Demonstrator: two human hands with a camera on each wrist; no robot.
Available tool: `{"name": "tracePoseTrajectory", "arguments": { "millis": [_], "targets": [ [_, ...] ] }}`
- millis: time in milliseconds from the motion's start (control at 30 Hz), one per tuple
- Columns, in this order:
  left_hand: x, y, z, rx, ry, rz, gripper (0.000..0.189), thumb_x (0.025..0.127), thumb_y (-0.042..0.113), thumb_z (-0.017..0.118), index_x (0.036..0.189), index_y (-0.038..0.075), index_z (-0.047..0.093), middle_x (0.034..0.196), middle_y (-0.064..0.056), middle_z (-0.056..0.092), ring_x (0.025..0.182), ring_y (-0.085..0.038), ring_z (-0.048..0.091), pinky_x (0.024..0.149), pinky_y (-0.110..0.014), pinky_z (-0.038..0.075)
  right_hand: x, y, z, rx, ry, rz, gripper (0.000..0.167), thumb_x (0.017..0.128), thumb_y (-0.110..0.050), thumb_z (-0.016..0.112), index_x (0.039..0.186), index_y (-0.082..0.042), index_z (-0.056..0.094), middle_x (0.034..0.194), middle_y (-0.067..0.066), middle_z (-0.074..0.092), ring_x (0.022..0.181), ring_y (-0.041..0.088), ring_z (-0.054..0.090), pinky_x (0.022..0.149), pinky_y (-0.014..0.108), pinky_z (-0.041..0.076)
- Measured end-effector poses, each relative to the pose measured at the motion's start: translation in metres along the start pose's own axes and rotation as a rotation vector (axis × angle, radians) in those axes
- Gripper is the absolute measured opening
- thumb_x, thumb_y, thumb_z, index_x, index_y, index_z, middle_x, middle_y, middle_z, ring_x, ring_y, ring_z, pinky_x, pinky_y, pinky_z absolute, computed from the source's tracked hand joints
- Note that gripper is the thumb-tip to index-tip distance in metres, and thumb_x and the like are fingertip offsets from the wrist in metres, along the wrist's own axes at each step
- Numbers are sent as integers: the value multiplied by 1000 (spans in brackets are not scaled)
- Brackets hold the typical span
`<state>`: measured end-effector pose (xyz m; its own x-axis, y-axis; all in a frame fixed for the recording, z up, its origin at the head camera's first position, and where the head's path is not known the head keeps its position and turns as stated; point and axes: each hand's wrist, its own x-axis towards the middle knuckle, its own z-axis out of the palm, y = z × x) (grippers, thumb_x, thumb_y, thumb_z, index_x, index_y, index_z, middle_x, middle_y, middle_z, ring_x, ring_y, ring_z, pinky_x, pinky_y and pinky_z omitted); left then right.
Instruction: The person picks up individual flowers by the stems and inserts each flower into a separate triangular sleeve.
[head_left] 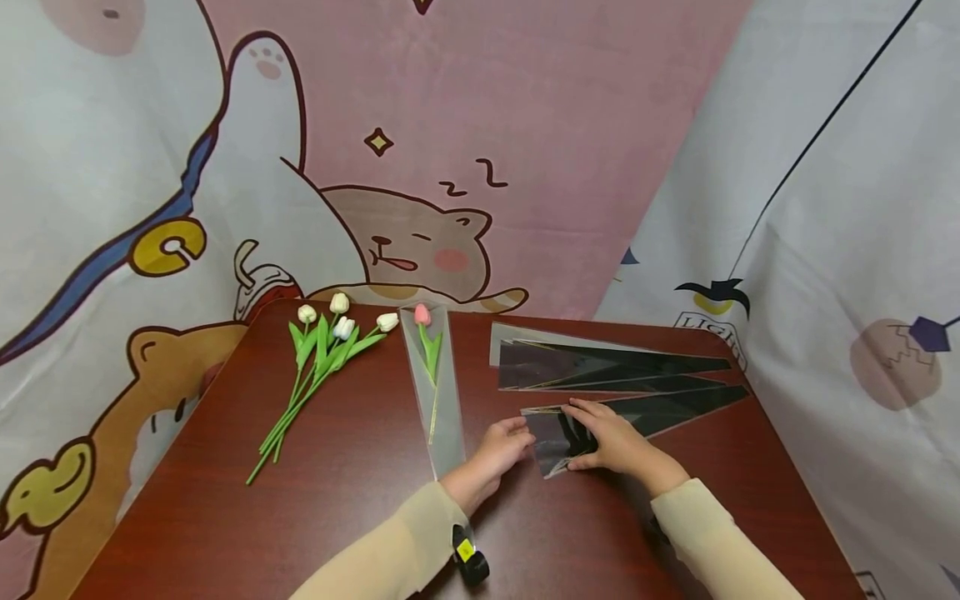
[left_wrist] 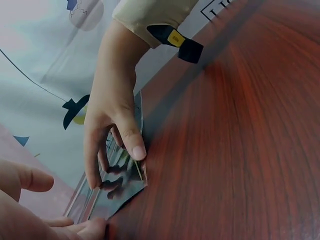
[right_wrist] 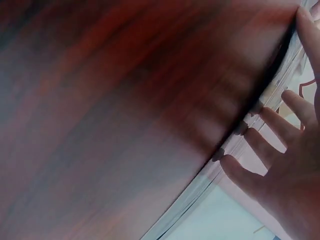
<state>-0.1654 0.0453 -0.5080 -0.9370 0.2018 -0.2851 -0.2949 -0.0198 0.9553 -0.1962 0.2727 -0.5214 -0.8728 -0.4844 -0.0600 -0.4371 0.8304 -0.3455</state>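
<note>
A tapered clear-and-black plastic flower sleeve lies on the table in front of me, its wide end toward the left. My right hand rests on it with fingers and thumb spread across its width; the right wrist view shows the fingertips touching the film. At the sleeve's wide end, my left hand touches the edge with its fingertips. The left wrist view has the left thumb raised apart from the fingers. Left of the hands, a pink tulip lies on another long clear sleeve.
Several white tulips with green stems lie crossed at the table's left. More black and clear sleeves lie stacked behind my right hand. A cartoon-printed cloth hangs along the back edge of the reddish-brown table.
</note>
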Motion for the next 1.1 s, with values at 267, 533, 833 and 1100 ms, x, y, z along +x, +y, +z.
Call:
{"name": "tracePoseTrajectory", "arguments": {
  "millis": [267,533,833,1100],
  "targets": [
    [4,4,2,-49,30,-68,61,85,12,54,137,-13,35,133,-27,50,116,-32,54,98,-46,42,4,-4,-1,-12,47,82,80,73,-52,75,139,-16,47,141,12,46,126,38,43,95,60,40],
    [10,3,0,-234,-91,-142,54,90,22,50,133,-9,39,136,-29,46,127,-41,45,107,-53,31,5,-14,-3,96,5,94,84,73,-56,73,141,-16,44,142,16,43,127,42,42,95,62,39],
    [16,8,-14,-427,-226,-49,51,96,16,36,142,-6,30,144,-28,37,131,-39,39,109,-52,30,16,-41,-10,190,217,-52,51,84,-40,69,127,-15,60,133,7,53,122,31,48,96,54,43],
    [16,16,-22,-482,-235,-25,53,89,5,34,140,-8,35,138,-24,46,103,-17,54,111,-51,26,33,-55,-10,154,471,-134,21,83,-24,73,104,-19,72,106,-5,66,100,15,57,83,40,49]
  ]
}}
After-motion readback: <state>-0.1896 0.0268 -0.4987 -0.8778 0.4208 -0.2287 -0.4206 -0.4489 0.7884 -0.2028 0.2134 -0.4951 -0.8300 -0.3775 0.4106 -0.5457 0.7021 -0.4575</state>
